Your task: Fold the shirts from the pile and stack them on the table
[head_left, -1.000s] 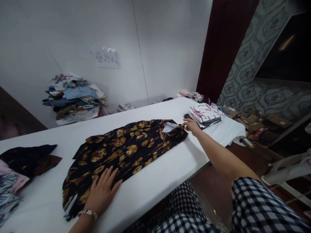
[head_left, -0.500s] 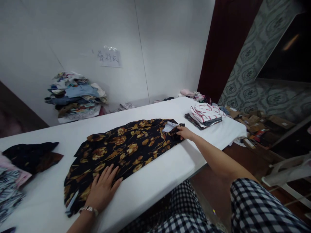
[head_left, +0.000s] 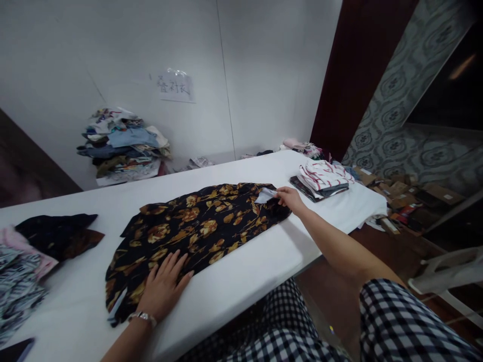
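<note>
Rests a spread left grip point(head_left: 163, 287) on the dark floral shirt point(head_left: 207, 229) near the desk's front edge point(head_left: 241, 291), pinching its collar point(head_left: 265, 195) in the right grip point(head_left: 290, 199), probably for tension.

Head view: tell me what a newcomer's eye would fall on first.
Probably the dark, golden-flowered garment spread across the middle of the white table, the left hand flat on its near edge and the right hand pinching its right end. Next, perhaps, the heaped clothes by the wall at upper left, and the folded stack toward the table's right end.
</note>
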The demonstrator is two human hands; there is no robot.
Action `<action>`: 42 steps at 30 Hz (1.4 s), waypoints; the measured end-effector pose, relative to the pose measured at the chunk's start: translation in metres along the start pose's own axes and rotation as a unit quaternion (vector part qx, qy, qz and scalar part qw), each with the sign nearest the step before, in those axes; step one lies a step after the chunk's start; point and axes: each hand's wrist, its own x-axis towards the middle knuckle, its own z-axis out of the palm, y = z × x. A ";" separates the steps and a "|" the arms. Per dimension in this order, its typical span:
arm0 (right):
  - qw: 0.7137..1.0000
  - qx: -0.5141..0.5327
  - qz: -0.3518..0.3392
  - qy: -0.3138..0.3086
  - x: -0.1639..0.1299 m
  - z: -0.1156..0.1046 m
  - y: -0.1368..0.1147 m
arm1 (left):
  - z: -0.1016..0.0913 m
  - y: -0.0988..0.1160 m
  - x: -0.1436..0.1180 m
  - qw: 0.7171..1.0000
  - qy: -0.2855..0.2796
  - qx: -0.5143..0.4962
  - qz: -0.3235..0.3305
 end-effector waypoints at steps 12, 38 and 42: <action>0.791 -0.475 -0.368 -0.113 -0.039 0.006 0.068 | -0.003 -0.006 0.002 0.999 -0.035 -0.015 -0.004; 0.811 -0.366 -0.433 -0.146 -0.053 0.061 0.011 | -0.009 -0.012 0.010 0.997 0.031 -0.068 -0.036; 0.788 -0.451 -0.359 -0.216 -0.035 0.094 0.026 | -0.007 -0.008 0.007 0.996 -0.015 -0.076 -0.041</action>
